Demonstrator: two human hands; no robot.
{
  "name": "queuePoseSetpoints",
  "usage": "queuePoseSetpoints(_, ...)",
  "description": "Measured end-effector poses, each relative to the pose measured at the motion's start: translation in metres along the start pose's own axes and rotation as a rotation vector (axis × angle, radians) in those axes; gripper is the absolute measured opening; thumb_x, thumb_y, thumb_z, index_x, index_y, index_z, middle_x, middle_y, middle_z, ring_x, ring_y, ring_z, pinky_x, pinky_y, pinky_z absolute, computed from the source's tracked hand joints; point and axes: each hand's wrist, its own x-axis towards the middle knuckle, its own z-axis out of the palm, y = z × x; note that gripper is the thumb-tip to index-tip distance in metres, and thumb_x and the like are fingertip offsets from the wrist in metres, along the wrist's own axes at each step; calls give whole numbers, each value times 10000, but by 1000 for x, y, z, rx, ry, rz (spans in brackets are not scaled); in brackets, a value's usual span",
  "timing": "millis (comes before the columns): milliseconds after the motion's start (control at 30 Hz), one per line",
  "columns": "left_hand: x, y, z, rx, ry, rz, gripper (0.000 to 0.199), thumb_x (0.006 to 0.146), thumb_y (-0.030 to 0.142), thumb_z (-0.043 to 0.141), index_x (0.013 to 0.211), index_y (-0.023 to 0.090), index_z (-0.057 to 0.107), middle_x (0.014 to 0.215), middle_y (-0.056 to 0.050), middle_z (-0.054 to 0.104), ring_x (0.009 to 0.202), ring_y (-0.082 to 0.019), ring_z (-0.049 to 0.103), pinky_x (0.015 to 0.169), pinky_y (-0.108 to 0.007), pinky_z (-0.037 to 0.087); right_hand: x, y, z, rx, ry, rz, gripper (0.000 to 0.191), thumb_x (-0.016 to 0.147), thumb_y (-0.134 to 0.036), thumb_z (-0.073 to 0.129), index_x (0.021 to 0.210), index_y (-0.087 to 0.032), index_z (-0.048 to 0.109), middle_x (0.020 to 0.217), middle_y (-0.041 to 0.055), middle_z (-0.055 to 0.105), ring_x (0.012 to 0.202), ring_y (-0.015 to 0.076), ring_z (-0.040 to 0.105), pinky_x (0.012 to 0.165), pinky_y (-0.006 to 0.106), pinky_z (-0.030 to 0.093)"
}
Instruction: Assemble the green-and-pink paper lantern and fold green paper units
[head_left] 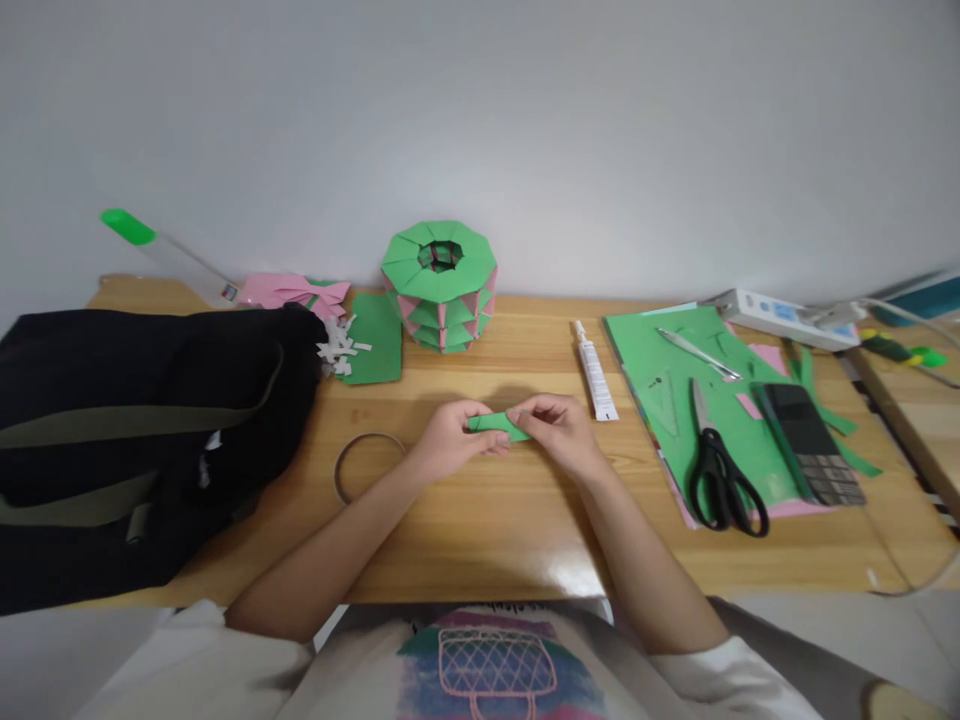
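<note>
A small folded piece of green paper is held between both hands, just above the wooden table. My left hand pinches its left end between thumb and fingers. On the right end, my right hand is closed with the thumb and fingertips pressing on the paper. Behind the hands stands a round folded-paper model in green and pink, with a hole through its top. A white glue tube lies to the right of my right hand. Near my left forearm lies a thin brown ring.
Black scissors, a pen and a calculator lie on green sheets at right. A power strip runs along the wall. A black bag covers the left side, beside white paper scraps and pink folded paper.
</note>
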Motion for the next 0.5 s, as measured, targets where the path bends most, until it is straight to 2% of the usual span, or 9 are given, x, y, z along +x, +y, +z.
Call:
queuePoseSetpoints(233, -1, 5, -2, -30, -2, -2, 233, 581, 269, 802, 677, 136, 637, 581, -12, 688, 560, -146, 661, 521, -225, 499, 0, 1, -1, 26, -14, -3, 212, 648, -374, 761, 647, -169, 708, 630, 19, 693, 561, 113, 574, 556, 245, 461)
queuePoseSetpoints(500, 4, 0, -6, -117, 109, 69, 268, 580, 343, 792, 691, 135, 664, 575, 0, 675, 498, -117, 606, 526, -238, 495, 1, -2, -3, 54, -56, -9, 238, 690, -412, 741, 694, -176, 709, 633, -1, 671, 549, 92, 538, 557, 235, 440)
